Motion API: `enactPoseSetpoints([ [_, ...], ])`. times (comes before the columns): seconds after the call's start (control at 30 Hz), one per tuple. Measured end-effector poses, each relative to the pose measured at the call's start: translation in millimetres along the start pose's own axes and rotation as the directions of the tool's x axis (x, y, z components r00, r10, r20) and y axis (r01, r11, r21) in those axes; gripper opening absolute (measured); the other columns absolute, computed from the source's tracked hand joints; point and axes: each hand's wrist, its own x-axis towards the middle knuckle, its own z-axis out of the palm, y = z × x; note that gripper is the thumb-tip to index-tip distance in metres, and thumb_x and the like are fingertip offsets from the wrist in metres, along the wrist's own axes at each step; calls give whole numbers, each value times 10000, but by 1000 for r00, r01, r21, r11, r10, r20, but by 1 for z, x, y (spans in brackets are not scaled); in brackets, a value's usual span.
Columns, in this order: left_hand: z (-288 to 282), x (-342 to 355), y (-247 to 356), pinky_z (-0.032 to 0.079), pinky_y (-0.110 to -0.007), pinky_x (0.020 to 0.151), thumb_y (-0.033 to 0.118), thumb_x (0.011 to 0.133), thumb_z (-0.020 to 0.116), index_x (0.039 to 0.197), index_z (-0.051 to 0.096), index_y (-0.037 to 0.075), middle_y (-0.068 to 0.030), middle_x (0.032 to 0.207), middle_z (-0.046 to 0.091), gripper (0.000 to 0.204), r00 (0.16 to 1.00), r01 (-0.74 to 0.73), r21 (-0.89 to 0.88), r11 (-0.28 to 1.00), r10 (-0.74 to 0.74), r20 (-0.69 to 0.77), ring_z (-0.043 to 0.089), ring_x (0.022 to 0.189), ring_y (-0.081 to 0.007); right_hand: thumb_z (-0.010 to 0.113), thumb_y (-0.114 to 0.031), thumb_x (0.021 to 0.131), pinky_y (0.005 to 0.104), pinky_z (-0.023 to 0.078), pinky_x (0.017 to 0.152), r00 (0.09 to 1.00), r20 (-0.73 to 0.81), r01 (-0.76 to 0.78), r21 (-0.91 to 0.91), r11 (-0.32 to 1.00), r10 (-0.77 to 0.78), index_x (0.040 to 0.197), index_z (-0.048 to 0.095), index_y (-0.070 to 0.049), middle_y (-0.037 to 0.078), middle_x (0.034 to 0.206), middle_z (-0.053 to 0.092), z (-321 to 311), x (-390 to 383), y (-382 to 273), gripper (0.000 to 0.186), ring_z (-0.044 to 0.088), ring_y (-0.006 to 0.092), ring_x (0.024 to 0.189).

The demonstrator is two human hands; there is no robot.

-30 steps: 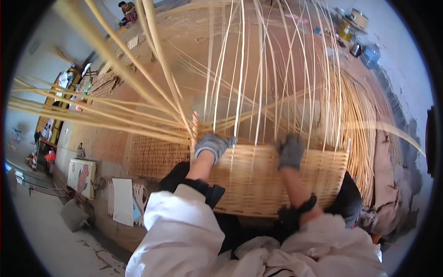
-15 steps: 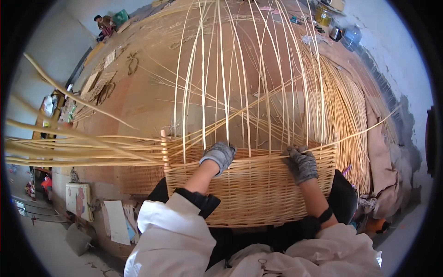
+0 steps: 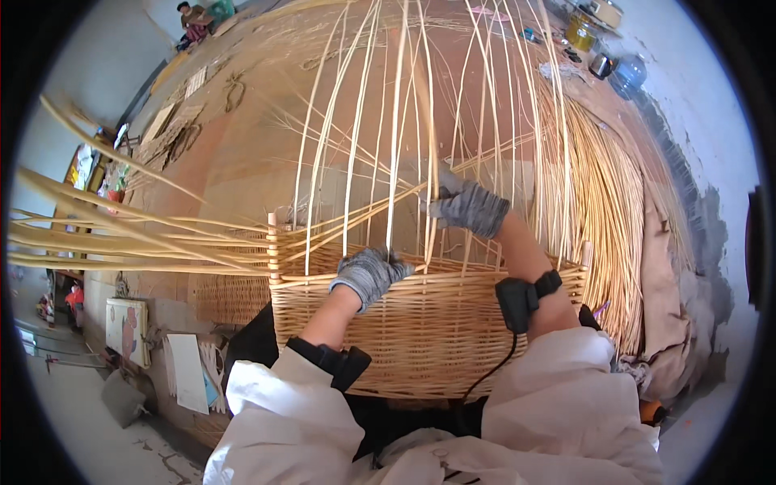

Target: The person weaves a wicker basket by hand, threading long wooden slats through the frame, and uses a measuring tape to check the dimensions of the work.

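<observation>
A rectangular wicker basket (image 3: 428, 339) of pale woven rods stands in front of me, with tall upright rods (image 3: 394, 145) rising from its rim. My left hand (image 3: 368, 276), in a grey knit glove, is closed at the front rim, its fingertips around the foot of an upright rod. Higher and to the right, my right hand (image 3: 470, 208), gloved the same way, is closed around a rod (image 3: 434, 234) above the rim. Part of its grip is hidden behind the fingers. Long thick rods stick out leftward past the basket's left corner post (image 3: 273, 246).
A large bundle of loose rods (image 3: 606, 234) lies along the right, beside a brown cloth (image 3: 663, 283). Far right stand a kettle (image 3: 600, 65) and a water jug (image 3: 627, 77). Another person (image 3: 194, 23) sits at the far left. A picture-covered board (image 3: 128, 330) lies at lower left.
My right hand has left the right part of the rim and risen leftward onto a rod. My left hand stays at the rim, shifted slightly left in view, as does the basket.
</observation>
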Motion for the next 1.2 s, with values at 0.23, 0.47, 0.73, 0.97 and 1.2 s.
enactPoseSetpoints([
  [0.23,38,12,32,356,-409,803,480,720,530,922,572,80,-106,895,598,450,975,80,142,987,-48,-215,547,865,-267,561,-85,720,256,453,612,656,-514,37,-709,704,-552,959,542,-20,73,857,559,-25,78,77,248,538,147,726],
  [0.47,-11,13,0,360,-293,880,630,678,465,1014,550,20,-180,1078,513,702,955,17,212,977,-78,286,459,1037,-320,510,-188,783,265,412,468,576,-723,505,682,529,382,1047,451,-69,16,585,469,33,-81,36,295,446,107,514],
  [0.73,29,12,78,363,-330,879,475,670,596,1063,497,-13,-191,1071,503,634,935,-60,127,990,100,-339,457,1036,-311,483,-52,801,276,428,436,644,-764,728,596,338,-41,917,473,-98,20,615,464,-5,-120,107,126,484,141,517],
  [0.97,43,14,79,410,-320,805,379,677,618,957,572,74,-144,944,577,416,962,-217,166,962,182,204,543,881,-270,532,-98,763,339,464,679,710,-704,270,251,930,-16,837,518,-68,69,831,560,-48,-165,75,80,557,191,786],
  [1.2,78,33,110,439,-328,738,414,677,613,931,599,85,-141,855,604,416,998,-4,149,989,13,-60,571,817,-280,518,-191,770,302,456,666,454,-165,-264,-963,45,-876,830,481,-10,128,738,556,-115,-13,74,195,559,210,756],
])
